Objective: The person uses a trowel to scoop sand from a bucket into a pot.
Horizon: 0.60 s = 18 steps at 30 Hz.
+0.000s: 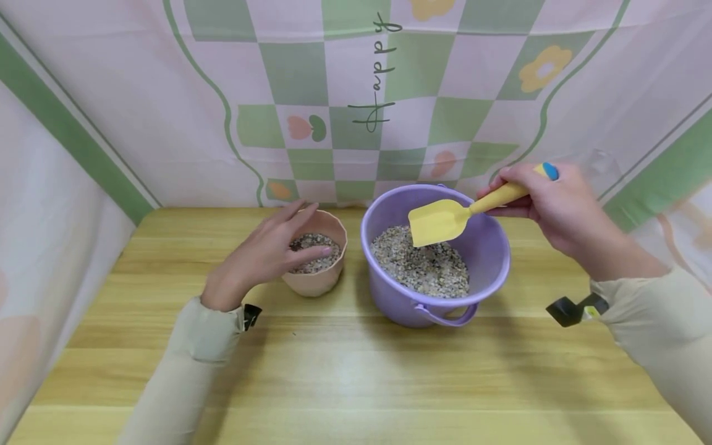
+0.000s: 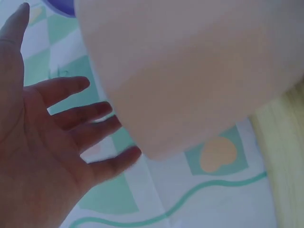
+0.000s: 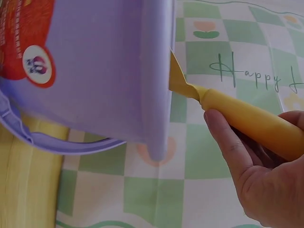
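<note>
My right hand [image 1: 556, 210] grips the yellow handle of a small toy shovel [image 1: 439, 222], its flat blade over a purple bucket [image 1: 384, 290]. Coarse gravel [image 1: 428, 266] lies in the bucket. In the right wrist view the shovel [image 3: 247, 118] runs behind the bucket's rim, thumb along the handle. To the left stands a pinkish plant pot [image 1: 317, 284] with similar gravel in it. My left hand [image 1: 267, 247] is over the pot's left side with its fingers spread. The left wrist view shows those fingers [image 2: 95, 114] loosely extended near the pot's wall [image 2: 190, 85].
Pot and bucket stand side by side near the back edge of a wooden table [image 1: 334, 377]. Behind them hangs a green and white checked cloth [image 1: 356, 74]. The bucket's purple handle [image 1: 453, 318] hangs down at its front.
</note>
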Motion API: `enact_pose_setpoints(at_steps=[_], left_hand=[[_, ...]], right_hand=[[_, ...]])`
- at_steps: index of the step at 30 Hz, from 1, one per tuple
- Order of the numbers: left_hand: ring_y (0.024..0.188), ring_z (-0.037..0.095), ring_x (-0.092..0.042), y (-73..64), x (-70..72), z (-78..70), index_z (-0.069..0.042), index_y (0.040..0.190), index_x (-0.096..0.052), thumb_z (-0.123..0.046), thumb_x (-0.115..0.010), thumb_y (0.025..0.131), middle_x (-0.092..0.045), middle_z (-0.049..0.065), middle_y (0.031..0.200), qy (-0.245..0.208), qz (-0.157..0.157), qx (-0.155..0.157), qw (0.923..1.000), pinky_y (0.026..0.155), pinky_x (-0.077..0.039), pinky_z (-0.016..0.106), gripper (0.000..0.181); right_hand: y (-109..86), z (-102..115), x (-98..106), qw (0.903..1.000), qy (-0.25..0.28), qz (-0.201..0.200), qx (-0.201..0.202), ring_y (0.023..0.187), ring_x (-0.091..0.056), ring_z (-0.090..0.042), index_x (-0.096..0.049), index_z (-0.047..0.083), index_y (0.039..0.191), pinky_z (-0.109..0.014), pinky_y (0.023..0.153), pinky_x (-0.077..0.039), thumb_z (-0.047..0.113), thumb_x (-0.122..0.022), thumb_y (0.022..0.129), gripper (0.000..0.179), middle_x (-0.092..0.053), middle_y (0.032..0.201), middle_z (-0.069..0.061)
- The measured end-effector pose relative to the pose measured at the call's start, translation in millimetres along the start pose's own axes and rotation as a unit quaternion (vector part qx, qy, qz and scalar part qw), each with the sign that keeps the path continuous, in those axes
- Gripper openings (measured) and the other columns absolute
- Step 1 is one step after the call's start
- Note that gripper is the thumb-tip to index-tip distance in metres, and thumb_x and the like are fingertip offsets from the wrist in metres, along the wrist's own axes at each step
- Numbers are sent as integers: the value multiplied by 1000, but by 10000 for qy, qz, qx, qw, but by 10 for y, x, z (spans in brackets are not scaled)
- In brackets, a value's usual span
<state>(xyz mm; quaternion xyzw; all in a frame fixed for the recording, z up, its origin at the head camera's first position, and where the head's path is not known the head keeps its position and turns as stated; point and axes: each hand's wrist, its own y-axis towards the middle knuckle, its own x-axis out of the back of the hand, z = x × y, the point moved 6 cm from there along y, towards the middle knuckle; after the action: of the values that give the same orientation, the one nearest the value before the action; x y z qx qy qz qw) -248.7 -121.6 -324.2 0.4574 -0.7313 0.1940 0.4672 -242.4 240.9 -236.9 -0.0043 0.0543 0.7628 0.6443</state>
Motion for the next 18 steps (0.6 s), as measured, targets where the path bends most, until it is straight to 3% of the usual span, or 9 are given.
enact_pose_setpoints(at_steps=[9,14,18], left_hand=[[145,36,-31,74,-32,-250,-17,157,-34,-64,-59,91,-26,11,162,116,-118,-472,9987,114,-29,53,84],[143,34,-35,132,-50,-365,-13,155,-37,-59,-60,93,-34,11,159,370,-248,-811,9957,113,-31,53,80],[138,33,-43,168,-60,-446,-15,155,-38,-61,-58,93,-37,11,158,685,-281,-880,9934,108,-38,52,79]], right_hand=[[-10,-103,56,9955,-835,-430,-147,77,-74,-27,-72,-8,89,-36,72,-58,8,-61,98,21,-75,85,-17],[-6,-158,75,9903,-1190,-662,-292,76,-75,-23,-76,0,86,-33,70,-59,11,-63,97,20,-75,82,-12],[-5,-167,69,9844,-1602,-657,-313,77,-75,-22,-76,1,87,-33,71,-59,14,-62,99,22,-76,83,-10]])
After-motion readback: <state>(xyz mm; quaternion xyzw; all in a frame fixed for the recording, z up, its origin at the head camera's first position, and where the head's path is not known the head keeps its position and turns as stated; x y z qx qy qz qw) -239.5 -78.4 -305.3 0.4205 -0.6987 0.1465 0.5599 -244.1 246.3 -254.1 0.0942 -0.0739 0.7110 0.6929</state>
